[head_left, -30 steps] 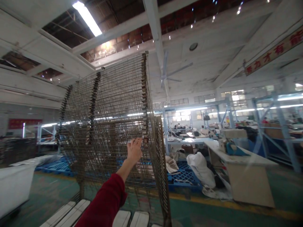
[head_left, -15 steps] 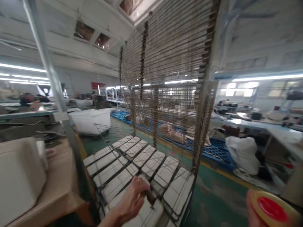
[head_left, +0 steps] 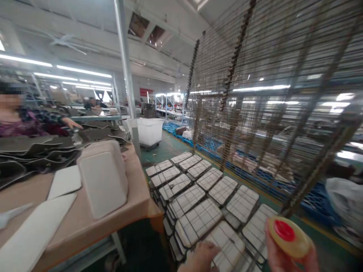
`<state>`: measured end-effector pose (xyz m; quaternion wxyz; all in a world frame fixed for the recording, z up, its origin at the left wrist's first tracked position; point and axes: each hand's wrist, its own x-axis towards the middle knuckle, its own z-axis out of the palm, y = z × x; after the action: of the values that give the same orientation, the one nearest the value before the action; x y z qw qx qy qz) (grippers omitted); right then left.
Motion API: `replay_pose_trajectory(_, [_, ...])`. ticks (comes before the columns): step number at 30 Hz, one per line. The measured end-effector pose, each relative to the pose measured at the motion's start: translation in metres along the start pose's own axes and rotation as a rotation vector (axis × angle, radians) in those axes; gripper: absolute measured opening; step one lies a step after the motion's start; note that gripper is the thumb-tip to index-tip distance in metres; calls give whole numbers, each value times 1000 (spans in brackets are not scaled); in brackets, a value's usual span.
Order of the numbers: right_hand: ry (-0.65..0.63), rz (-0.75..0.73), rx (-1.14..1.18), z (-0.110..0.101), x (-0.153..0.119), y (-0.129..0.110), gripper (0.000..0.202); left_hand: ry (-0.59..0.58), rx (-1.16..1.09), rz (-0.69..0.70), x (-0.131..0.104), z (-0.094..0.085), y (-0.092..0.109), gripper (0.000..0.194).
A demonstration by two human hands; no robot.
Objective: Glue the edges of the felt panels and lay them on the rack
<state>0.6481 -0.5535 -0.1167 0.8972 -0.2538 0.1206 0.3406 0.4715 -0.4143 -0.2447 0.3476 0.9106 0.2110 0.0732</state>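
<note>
My left hand point(head_left: 200, 257) is at the bottom of the view, over a white rounded pad point(head_left: 227, 241) on the wire rack. Its fingers are curled and partly cut off by the frame, and whatever they hold is hidden. My right hand point(head_left: 273, 251) is wrapped round a yellowish rounded container with a red centre point(head_left: 296, 241), held above the rack's right edge. Several white pads point(head_left: 200, 216) lie in rows on the wire rack point(head_left: 167, 206), with thin wires across them and more layers below.
Tall wire tiers point(head_left: 241, 75) rise tilted behind the pads. To the left, a brown-covered table point(head_left: 136, 189) carries a stack of white pads point(head_left: 103, 181) and grey pieces point(head_left: 53, 145). Another person's hand point(head_left: 72, 122) is over them. A metal post point(head_left: 124, 56) and white bin point(head_left: 149, 130) stand beyond.
The view has swung left, bringing the table and the other person into sight. My left hand appears lower, near the frame's bottom edge. My right hand still holds the container.
</note>
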Motion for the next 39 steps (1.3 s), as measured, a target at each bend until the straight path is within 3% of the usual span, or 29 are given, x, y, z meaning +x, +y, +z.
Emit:
replay_pose_trajectory(3, [-62, 52, -48, 26, -17, 61, 45, 115, -52, -92, -51, -64, -23, 59])
replay_pose_trajectory(6, [-100, 83, -49, 53, -28, 113, 46, 352, -88, -173, -112, -123, -53, 49])
replay_pose_trajectory(8, [-116, 148, -42, 69, -35, 142, 43, 554, -93, -255, -153, -153, -76, 42])
replay_pose_trajectory(11, [-63, 277, -20, 86, -43, 176, 39, 836, -155, -442, -211, -184, -114, 43])
replay_pose_trajectory(14, [-23, 369, -39, 90, -35, 207, 40, 1130, -162, -595, -266, -203, -149, 51])
replay_pose_trajectory(19, [-196, 369, -145, 95, 2, 269, 39, 1520, -48, -741, -332, -248, -186, 61])
replay_pose_trajectory(22, [-262, 382, -179, 116, 19, 308, 39, 1715, 31, -735, -330, -295, -201, 61])
replay_pose_trajectory(25, [-257, 434, -165, 150, 32, 342, 43, 1831, 190, -630, -290, -347, -225, 53])
replay_pose_trajectory(27, [-243, 472, -171, 173, 44, 362, 44, 1704, 330, -603, -254, -376, -247, 46])
replay_pose_trajectory(29, [-243, 501, -182, 193, 60, 382, 44, 1553, 472, -680, -226, -395, -272, 46])
replay_pose_trajectory(32, [-315, 501, -193, 213, 90, 410, 45, 1408, 609, -785, -211, -407, -301, 54])
replay_pose_trajectory(36, [-409, 496, -242, 230, 121, 443, 50, 1401, 656, -777, -224, -407, -315, 57])
replay_pose_trajectory(39, [-385, 535, -269, 246, 121, 462, 50, 1424, 620, -744, -231, -410, -317, 54])
